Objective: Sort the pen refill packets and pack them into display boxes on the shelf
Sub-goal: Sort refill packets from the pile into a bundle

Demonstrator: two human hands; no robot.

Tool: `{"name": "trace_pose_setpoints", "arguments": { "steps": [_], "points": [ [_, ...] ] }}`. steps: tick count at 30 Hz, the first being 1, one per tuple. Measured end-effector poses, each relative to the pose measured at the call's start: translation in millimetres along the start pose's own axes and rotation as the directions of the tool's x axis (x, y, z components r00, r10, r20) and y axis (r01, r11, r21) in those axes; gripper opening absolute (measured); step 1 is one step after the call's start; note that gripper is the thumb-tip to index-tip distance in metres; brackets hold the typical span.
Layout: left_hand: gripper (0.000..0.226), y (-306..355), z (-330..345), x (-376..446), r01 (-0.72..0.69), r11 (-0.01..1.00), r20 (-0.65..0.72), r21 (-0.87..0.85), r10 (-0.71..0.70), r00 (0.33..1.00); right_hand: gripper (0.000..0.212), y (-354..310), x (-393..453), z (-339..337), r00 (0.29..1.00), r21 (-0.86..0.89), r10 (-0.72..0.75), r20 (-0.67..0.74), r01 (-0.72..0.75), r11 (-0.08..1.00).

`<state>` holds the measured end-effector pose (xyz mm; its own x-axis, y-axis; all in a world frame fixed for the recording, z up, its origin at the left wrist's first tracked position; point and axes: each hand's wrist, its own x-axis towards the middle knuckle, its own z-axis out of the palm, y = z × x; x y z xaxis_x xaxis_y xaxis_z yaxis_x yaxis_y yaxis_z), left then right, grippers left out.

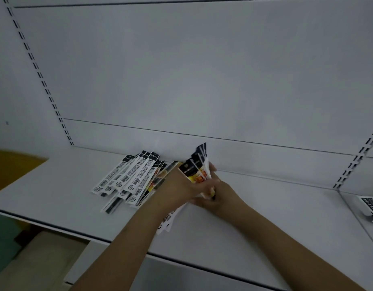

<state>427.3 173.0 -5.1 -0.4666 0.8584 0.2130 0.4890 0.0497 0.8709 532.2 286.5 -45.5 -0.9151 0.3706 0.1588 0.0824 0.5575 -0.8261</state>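
A fanned pile of long white pen refill packets (126, 179) with black tops and barcodes lies on the white shelf (55, 194), left of centre. My left hand (170, 190) and my right hand (210, 190) meet just right of the pile. Together they grip a bunch of refill packets (197, 164), whose black and yellow-orange tops stick up above my fingers. The lower ends of this bunch (168, 221) poke out below my left wrist. Which fingers pinch which packet is hidden.
A black-and-white printed box (370, 206) lies at the far right on the neighbouring shelf. Slotted shelf uprights (40, 76) run up the white back wall at left and right. Below the shelf edge at lower left are a brown carton (44, 255) and a green surface.
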Motion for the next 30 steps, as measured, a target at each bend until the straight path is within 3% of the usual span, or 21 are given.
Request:
{"name": "trace_pose_setpoints", "arguments": {
  "steps": [2,4,8,10,13,15,18,23,27,30],
  "points": [
    [0.018,0.9,2.9,5.4,0.013,1.0,-0.067,-0.014,-0.014,0.998,0.095,5.4,0.8,2.4,0.999,-0.051,-0.05,0.007,0.05,0.997],
    [0.019,0.8,3.0,9.7,0.021,0.998,-0.135,-0.056,-0.028,0.99,0.077,8.5,0.5,1.4,0.996,-0.175,-0.085,-0.001,0.083,0.981],
    [0.018,-1.0,0.9,17.2,0.009,0.991,-0.292,-0.132,-0.047,0.955,0.048,13.8,0.4,-8.2,0.973,-0.544,-0.164,-0.164,0.049,0.837],
    [0.022,-1.5,2.1,19.8,0.009,0.99,-0.334,-0.144,-0.057,0.941,0.038,12.0,-1.0,-8.4,0.982,-0.543,-0.149,-0.116,0.062,0.837],
    [0.026,-3.0,6.4,21.5,0.016,0.993,-0.341,-0.117,-0.055,0.939,0.041,7.8,-2.0,-4.6,0.992,-0.426,-0.114,-0.053,0.081,0.901],
    [0.028,0.9,9.8,20.4,0.009,0.992,-0.336,-0.126,-0.051,0.941,0.027,10.1,-1.0,-3.3,0.991,-0.402,-0.116,-0.07,0.079,0.912],
    [0.024,6.7,11.6,17.0,0.029,0.988,-0.277,-0.155,-0.071,0.958,0.019,14.9,0.4,-5.3,0.99,-0.367,-0.098,-0.104,0.053,0.929],
    [0.034,7.7,10.1,13.1,0.076,0.988,-0.236,-0.138,-0.107,0.966,0.032,7.1,-0.6,-4.2,0.996,-0.334,-0.088,-0.016,0.078,0.939],
    [0.019,12.5,4.6,14.3,0.05,0.986,-0.069,-0.161,-0.062,0.996,0.019,16.9,2.3,-3.5,0.997,-0.347,-0.082,-0.009,0.074,0.935],
    [0.034,12.7,-7.0,15.4,0.013,0.986,0.137,-0.164,0.01,0.99,0.016,19.0,1.2,-4.7,0.995,-0.348,-0.095,0.036,0.101,0.932]
  ]
}}
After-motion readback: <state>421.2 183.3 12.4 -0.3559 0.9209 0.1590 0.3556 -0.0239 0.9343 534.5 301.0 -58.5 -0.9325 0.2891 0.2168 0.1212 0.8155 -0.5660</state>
